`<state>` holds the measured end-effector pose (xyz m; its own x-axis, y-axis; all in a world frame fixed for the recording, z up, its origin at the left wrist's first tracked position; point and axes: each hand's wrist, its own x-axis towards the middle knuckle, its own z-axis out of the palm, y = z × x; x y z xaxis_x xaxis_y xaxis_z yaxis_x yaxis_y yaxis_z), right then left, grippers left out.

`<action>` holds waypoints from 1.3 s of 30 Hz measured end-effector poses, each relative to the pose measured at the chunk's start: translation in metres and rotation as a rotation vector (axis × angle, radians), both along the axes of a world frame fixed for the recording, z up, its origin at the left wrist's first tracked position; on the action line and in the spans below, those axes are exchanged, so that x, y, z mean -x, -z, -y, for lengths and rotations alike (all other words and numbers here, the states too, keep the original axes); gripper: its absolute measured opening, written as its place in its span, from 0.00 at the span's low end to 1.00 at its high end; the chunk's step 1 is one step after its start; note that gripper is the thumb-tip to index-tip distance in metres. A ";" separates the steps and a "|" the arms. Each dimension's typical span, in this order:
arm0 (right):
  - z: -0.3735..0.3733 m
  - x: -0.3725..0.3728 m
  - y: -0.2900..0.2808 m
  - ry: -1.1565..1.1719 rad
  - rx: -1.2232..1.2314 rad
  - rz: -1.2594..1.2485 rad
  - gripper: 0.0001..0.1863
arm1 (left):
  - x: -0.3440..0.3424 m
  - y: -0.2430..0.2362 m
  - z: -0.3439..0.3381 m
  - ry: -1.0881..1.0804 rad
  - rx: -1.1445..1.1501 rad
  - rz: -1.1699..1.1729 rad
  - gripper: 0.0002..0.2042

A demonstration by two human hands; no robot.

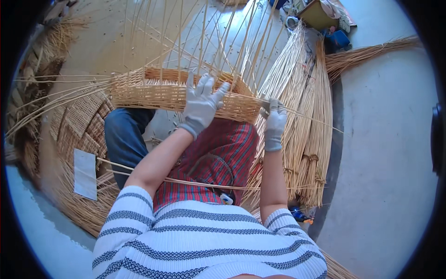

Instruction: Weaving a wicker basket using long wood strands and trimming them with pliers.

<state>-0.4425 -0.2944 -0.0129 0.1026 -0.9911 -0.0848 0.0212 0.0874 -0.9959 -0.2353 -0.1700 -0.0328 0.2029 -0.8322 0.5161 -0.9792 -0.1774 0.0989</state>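
A half-woven wicker basket rests on my lap, its upright stakes rising toward the top of the view. My left hand, in a grey glove, lies spread against the basket's near wall with fingers apart. My right hand, also gloved, is closed on a thin willow rod at the basket's right end; the rod runs off to the right. A red striped cloth covers my lap beneath the basket.
Tied bundles of willow rods lie on the concrete floor at my right. Finished woven pieces are stacked at my left, one with a white paper on it. A box and small items sit at the top right.
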 end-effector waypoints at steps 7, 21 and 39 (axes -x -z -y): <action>0.089 -0.089 -0.036 -0.366 0.684 -0.586 0.21 | 0.042 -0.024 0.023 0.057 -0.468 -0.149 0.53; -0.056 -0.054 -0.007 -0.401 0.241 -0.922 0.43 | 0.018 0.013 0.009 0.141 -0.116 -0.251 0.26; -0.252 -0.293 -0.078 -0.854 1.060 -0.116 0.30 | -0.236 0.082 -0.180 0.656 1.082 -1.857 0.17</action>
